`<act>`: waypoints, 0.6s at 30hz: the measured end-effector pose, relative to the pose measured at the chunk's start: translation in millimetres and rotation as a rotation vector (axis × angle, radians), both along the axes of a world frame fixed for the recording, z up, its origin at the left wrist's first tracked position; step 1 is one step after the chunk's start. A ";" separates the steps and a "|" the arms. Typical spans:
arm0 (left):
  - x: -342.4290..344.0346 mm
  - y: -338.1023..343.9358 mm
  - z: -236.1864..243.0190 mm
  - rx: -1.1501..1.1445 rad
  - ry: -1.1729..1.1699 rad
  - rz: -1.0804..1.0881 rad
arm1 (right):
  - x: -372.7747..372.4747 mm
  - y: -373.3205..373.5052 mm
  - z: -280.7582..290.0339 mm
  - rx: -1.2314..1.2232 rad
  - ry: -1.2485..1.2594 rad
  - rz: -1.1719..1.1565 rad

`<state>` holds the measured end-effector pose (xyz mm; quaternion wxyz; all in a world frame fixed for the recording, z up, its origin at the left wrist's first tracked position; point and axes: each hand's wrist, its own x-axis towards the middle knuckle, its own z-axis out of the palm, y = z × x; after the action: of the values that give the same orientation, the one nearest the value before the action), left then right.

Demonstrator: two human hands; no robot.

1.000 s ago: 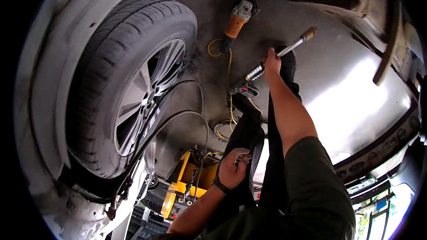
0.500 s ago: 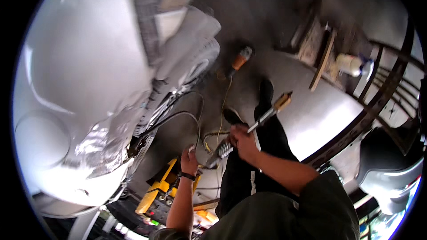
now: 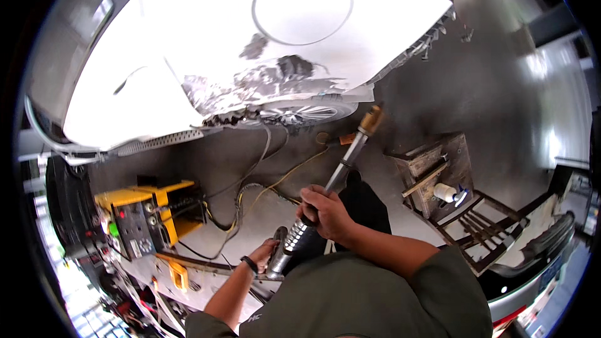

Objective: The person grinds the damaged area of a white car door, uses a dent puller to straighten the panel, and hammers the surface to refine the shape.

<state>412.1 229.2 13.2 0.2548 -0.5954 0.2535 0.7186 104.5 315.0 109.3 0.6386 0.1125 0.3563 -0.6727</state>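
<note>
A long slide hammer [image 3: 347,161] slants up and to the right in front of my body, with a brass-coloured tip [image 3: 371,120] at its far end. My right hand [image 3: 328,214] is wrapped round its shaft, just above a ribbed silver section [image 3: 297,238]. My left hand [image 3: 264,253] closes on the handle at the lower end, partly hidden by it. Beyond the tip stands a white car body [image 3: 213,44], its paint scraped to bare metal in a patch [image 3: 269,80] above the wheel [image 3: 303,114]. The tip appears apart from the panel.
A yellow-and-black machine [image 3: 178,195] with dials stands at the left, cables [image 3: 240,203] trailing across the floor. An orange power tool [image 3: 346,140] lies near the wheel. At the right are a worn wooden stand [image 3: 426,164], a spray bottle [image 3: 446,193] and a slatted wooden frame [image 3: 479,228].
My view has turned left, so the scraped car panel is now ahead. My left hand, previously off the slide hammer, has taken hold of its handle. My right hand keeps its grip.
</note>
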 end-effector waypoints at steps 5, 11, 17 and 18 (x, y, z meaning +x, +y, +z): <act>11.9 82.5 63.6 0.189 0.015 0.669 | 18.5 -25.8 22.6 -0.152 0.037 0.203; -23.2 150.4 98.1 -0.144 -0.020 0.907 | -30.7 -34.4 23.0 -0.060 -0.053 0.456; -75.9 218.1 103.3 -0.302 -0.138 0.916 | -82.9 -26.0 13.2 0.031 -0.139 0.581; -84.1 223.7 105.5 -0.301 -0.147 0.931 | -88.5 -25.4 13.2 0.013 -0.103 0.608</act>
<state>328.1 452.9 118.8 -0.1648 -0.7248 0.0430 0.6675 16.0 289.6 122.6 0.8272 0.0386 0.3451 -0.4418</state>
